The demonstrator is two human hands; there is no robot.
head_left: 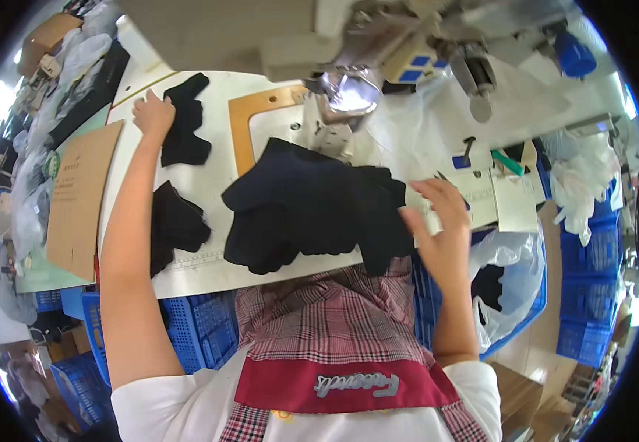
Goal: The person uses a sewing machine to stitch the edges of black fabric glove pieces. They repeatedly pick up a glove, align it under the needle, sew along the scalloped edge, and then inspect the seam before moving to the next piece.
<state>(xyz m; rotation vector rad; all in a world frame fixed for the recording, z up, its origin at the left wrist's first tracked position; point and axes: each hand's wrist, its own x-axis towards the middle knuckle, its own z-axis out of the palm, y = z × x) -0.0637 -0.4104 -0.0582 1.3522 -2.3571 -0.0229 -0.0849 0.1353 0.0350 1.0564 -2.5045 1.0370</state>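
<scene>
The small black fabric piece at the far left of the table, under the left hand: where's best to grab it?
Probably its near-left edge, coming from the left. The small black fabric piece lies flat on the white sewing table, and the left hand already rests at that edge, clear of the sewing machine to its right.

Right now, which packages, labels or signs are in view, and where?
Brown envelope: flat, printed, left of the table, beyond the left hand.
White paper cards: right of the right hand, printed.
Blue buttons label: on the sewing machine.
</scene>
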